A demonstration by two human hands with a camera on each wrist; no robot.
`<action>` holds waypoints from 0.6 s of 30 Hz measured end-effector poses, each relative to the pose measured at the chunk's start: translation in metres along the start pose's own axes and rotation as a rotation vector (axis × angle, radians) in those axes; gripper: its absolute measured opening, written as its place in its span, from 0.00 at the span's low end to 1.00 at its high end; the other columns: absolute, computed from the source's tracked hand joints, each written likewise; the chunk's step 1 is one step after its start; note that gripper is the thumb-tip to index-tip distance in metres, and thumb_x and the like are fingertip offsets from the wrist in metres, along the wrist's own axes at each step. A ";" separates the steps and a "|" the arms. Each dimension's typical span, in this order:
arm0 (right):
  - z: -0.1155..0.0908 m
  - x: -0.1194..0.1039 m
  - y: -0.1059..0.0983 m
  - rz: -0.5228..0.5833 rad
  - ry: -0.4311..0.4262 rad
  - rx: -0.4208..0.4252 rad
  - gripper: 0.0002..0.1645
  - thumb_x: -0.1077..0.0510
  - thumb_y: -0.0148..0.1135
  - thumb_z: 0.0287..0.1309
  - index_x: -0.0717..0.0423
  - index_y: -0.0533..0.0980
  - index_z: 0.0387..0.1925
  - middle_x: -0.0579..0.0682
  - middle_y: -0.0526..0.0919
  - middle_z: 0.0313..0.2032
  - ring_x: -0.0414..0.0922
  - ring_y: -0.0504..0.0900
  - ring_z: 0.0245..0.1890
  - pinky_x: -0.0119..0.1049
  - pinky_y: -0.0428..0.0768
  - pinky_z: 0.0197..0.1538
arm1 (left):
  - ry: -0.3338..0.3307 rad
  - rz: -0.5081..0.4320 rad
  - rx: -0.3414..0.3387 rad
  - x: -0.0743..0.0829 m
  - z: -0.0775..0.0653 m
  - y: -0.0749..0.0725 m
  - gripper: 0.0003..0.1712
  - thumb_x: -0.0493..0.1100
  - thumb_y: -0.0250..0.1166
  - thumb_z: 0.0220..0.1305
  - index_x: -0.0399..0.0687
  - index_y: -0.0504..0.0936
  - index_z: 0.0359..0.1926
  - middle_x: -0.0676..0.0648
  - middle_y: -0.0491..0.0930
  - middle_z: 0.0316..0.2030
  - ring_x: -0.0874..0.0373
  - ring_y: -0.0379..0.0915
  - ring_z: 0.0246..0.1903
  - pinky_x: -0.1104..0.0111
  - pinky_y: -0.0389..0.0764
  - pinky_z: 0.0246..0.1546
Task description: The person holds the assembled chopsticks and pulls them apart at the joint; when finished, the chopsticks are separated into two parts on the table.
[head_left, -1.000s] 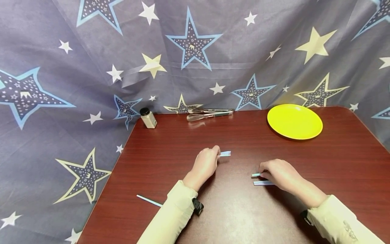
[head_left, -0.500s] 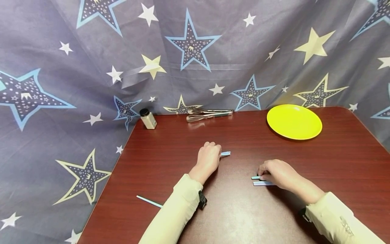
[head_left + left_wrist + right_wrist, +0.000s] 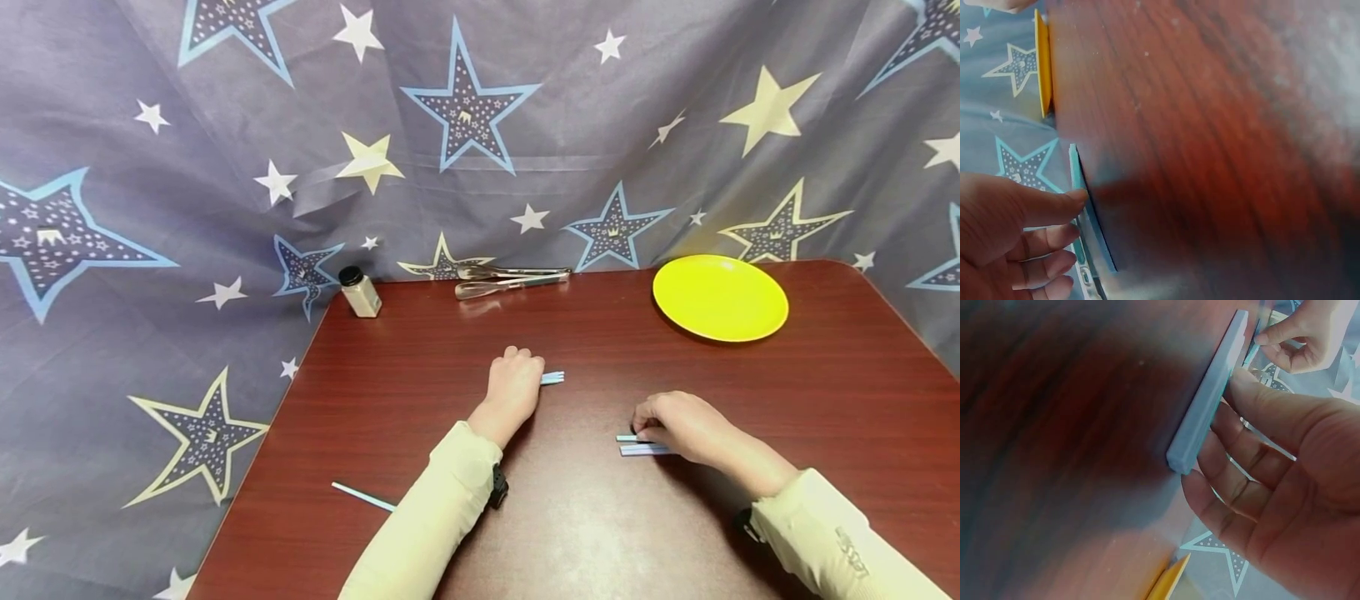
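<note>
My left hand (image 3: pixel 513 390) pinches a small bundle of thin light blue sticks (image 3: pixel 552 377) low over the middle of the brown table. In the left wrist view, the thumb lies on the bundle (image 3: pixel 1093 222) and the fingers curl behind it. Farther right, my right hand (image 3: pixel 684 427) pinches a teal stick (image 3: pixel 626 438) between thumb and fingertips. Just nearer to me lies a pale purple pair of sticks (image 3: pixel 641 451), partly covered by that hand. It appears as a grey-blue bar (image 3: pixel 1207 403) in the right wrist view, against the fingertips.
A lone light blue stick (image 3: pixel 363 497) lies at left, partly behind the left sleeve. Along the back stand a black-capped jar (image 3: pixel 361 293), metal tongs (image 3: pixel 513 282) and a yellow plate (image 3: pixel 720 298). A star-patterned cloth (image 3: pixel 420 200) hangs behind the table (image 3: pixel 420 333).
My left hand has moved slightly away from me and turned, and its sticks' ends sit closer together. The teal stick in my right hand has come slightly nearer the purple pair.
</note>
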State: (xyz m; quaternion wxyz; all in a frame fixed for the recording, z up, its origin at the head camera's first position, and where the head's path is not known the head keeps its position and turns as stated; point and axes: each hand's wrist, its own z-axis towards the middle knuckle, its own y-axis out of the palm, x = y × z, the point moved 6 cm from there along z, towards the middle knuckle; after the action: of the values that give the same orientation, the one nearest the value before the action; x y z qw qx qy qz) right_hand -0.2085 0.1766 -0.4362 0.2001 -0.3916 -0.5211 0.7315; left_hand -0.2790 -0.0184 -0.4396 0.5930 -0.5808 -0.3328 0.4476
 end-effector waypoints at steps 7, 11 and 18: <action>-0.001 0.001 0.001 0.011 0.009 -0.011 0.16 0.67 0.71 0.46 0.43 0.75 0.21 0.32 0.74 0.23 0.32 0.69 0.24 0.32 0.70 0.29 | -0.007 0.008 -0.021 0.000 0.002 0.000 0.10 0.38 0.59 0.64 0.53 0.86 0.38 0.48 0.81 0.35 0.51 0.71 0.38 0.61 0.77 0.33; -0.001 0.000 0.001 0.015 0.006 -0.019 0.17 0.67 0.70 0.47 0.43 0.74 0.20 0.32 0.74 0.24 0.32 0.69 0.24 0.32 0.69 0.29 | -0.010 0.011 -0.008 0.000 0.004 0.001 0.10 0.37 0.59 0.64 0.52 0.86 0.38 0.48 0.81 0.35 0.51 0.71 0.38 0.61 0.78 0.33; -0.002 -0.001 -0.001 0.009 0.002 -0.021 0.16 0.66 0.71 0.48 0.43 0.75 0.21 0.33 0.71 0.23 0.32 0.67 0.24 0.31 0.68 0.29 | -0.011 -0.003 -0.015 -0.001 0.002 -0.003 0.08 0.38 0.62 0.63 0.52 0.85 0.40 0.49 0.81 0.36 0.51 0.71 0.38 0.61 0.78 0.33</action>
State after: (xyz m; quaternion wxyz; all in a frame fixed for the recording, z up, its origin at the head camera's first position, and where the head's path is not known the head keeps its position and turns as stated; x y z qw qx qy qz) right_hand -0.2063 0.1778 -0.4351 0.1933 -0.3968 -0.5268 0.7264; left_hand -0.2808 -0.0188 -0.4366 0.5876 -0.5822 -0.3401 0.4474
